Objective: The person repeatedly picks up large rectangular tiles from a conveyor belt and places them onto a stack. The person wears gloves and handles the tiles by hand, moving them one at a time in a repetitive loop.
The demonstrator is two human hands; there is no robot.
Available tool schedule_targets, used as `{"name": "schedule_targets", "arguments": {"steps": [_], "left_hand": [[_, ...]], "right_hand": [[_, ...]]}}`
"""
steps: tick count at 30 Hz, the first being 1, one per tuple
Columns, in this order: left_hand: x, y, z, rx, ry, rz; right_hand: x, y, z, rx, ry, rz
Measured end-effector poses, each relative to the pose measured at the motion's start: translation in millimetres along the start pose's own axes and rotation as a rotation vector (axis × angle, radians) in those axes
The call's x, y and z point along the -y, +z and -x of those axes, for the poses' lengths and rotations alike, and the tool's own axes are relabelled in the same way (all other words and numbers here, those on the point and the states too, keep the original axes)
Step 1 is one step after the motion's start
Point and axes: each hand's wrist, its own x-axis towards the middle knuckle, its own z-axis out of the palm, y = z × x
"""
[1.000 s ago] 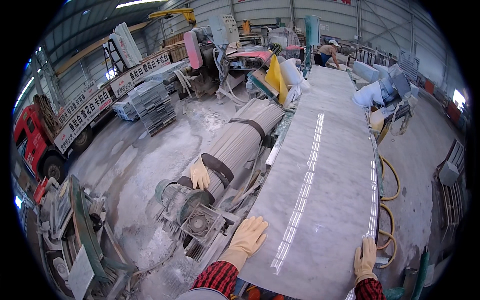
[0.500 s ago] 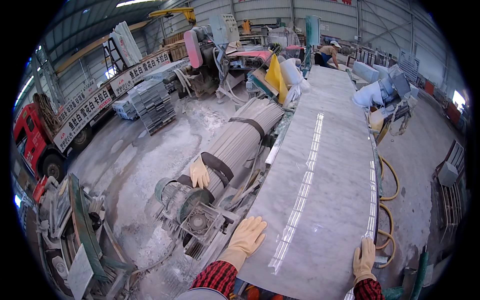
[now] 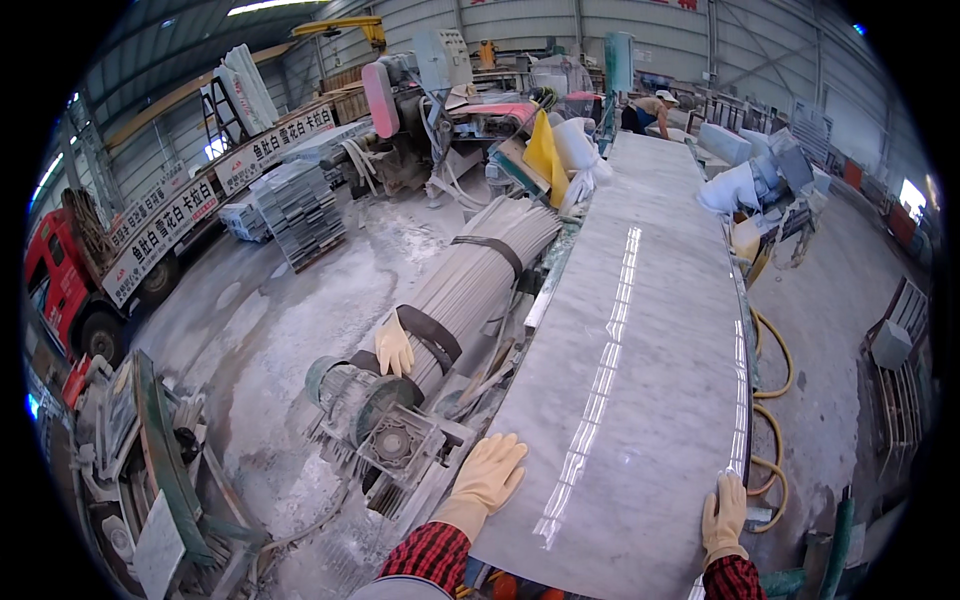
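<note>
A long polished slab of grey-white marble stretches away in front of me. Flat on its left edge near the front lies my left hand, in a cream rubber glove with the fingers stretched out. At the right edge, my right hand wears a matching glove; its fingers point forward along the slab's rim and it grasps nothing. Past the far end of the slab a co-worker in a light cap leans over with an arm reaching down toward it.
Left of the slab stand a dusty motor and a strapped bundle of strips with a spare glove on it. A yellow hose loops along the right side. Scrap pieces pile up at lower left; a red truck is beyond.
The whole view has shifted slightly, so things sit a little further left. Both hands keep their places on the slab's edges.
</note>
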Motion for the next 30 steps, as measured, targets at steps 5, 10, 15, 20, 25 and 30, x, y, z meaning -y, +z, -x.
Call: {"name": "schedule_targets", "arguments": {"steps": [5, 10, 15, 20, 25, 30], "left_hand": [[1.0, 1.5, 2.2, 0.000, 0.008, 0.002], [0.1, 1.2, 3.9, -0.008, 0.009, -0.005], [-0.5, 1.1, 5.6, -0.025, 0.014, 0.001], [0.3, -0.6, 9.3, -0.027, 0.007, 0.000], [-3.1, -4.6, 12.2, -0.047, 0.020, 0.002], [-1.9, 2.7, 11.1, -0.056, 0.021, 0.002]], "right_hand": [[-5.5, 4.0, 5.2, -0.013, -0.016, 0.012], [-8.2, 5.5, 7.9, -0.007, -0.006, 0.016], [-5.4, 1.8, 9.2, -0.011, -0.018, 0.009], [29.5, -26.6, -9.7, 0.202, -0.072, -0.025], [16.9, -13.0, 2.0, -0.008, 0.025, 0.030], [-1.1, -6.0, 11.4, -0.037, 0.081, 0.061]]}}
